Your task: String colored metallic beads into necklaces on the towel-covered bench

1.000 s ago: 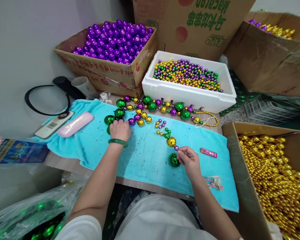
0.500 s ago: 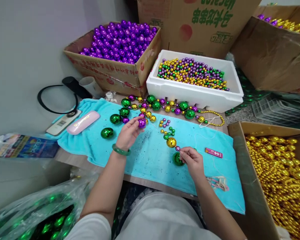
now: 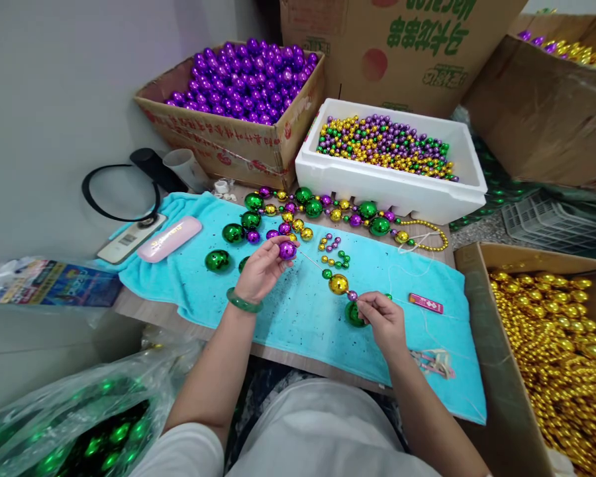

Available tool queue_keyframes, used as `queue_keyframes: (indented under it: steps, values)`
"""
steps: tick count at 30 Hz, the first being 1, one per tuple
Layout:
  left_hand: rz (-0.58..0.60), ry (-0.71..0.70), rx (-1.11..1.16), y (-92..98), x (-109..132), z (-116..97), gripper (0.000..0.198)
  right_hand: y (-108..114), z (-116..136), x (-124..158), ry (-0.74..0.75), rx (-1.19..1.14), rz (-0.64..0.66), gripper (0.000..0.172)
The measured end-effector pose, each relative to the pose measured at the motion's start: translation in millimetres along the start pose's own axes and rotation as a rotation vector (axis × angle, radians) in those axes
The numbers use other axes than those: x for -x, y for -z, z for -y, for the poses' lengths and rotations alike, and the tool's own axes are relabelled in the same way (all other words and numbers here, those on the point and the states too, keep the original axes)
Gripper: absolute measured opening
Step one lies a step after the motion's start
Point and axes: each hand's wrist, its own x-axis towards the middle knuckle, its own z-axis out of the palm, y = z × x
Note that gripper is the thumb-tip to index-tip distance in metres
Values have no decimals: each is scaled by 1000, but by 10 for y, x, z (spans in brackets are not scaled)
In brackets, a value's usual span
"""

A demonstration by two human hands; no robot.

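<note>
My left hand (image 3: 261, 268), with a green bangle at its wrist, pinches a shiny purple bead (image 3: 287, 250). A thin needle (image 3: 310, 259) reaches from the strung beads to the right side of that bead; whether its tip is inside I cannot tell. My right hand (image 3: 382, 321) is closed on the bead strand near a small purple bead (image 3: 352, 296). Along this strand sit a large gold bead (image 3: 338, 284) and a small green bead (image 3: 326, 273). A big green bead (image 3: 353, 314) lies partly hidden by the right fingers.
A finished-looking bead strand (image 3: 312, 208) lies along the back of the blue towel (image 3: 298, 318). Loose green beads (image 3: 218, 260) rest at left. Behind stand a white foam box (image 3: 387, 182) and a carton of purple beads (image 3: 218, 136). A carton of gold beads (image 3: 506, 351) flanks the right.
My left hand has turned the purple bead so more of it shows, facing the needle. The right hand keeps its hold on the strand. The view has shifted slightly.
</note>
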Motion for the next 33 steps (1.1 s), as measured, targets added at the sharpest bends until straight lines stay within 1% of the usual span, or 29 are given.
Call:
queue_keyframes:
  steps: [5, 7, 11, 13, 16, 20, 22, 25, 29, 31, 33]
  values:
    - [11, -35, -23, 34, 0, -13, 36, 29, 13, -4, 13, 41, 12, 17]
    - [7, -72, -52, 43, 4, -29, 37, 44, 27, -7, 21, 71, 23, 17]
    - [16, -168, -148, 24, 26, -75, 39, 40, 67, -20, 24, 143, 46, 17]
    - [44, -165, -169, 2, 34, -86, 44, 9, 76, -36, 24, 160, 56, 18]
    - [65, -126, -126, -25, 26, -67, 46, -68, 46, -80, 14, 174, 67, 20]
    - [7, -144, -37, -37, -9, -8, 31, -169, -51, -161, -35, 173, 79, 22]
    - [-16, -154, -5, -42, -17, 12, 30, -195, -78, -195, -65, 157, 76, 22]
    - [-15, -148, 53, -49, -2, 24, 32, -204, -52, -228, -129, 82, 95, 22]
    - [17, -109, 114, -54, 39, 35, 33, -201, 27, -241, -215, 1, 150, 23]
    - [23, -108, 121, -62, 57, 45, 33, -203, 42, -236, -217, -1, 149, 23]
    - [15, -141, 104, -76, 72, 53, 32, -205, 35, -226, -190, 16, 130, 22]
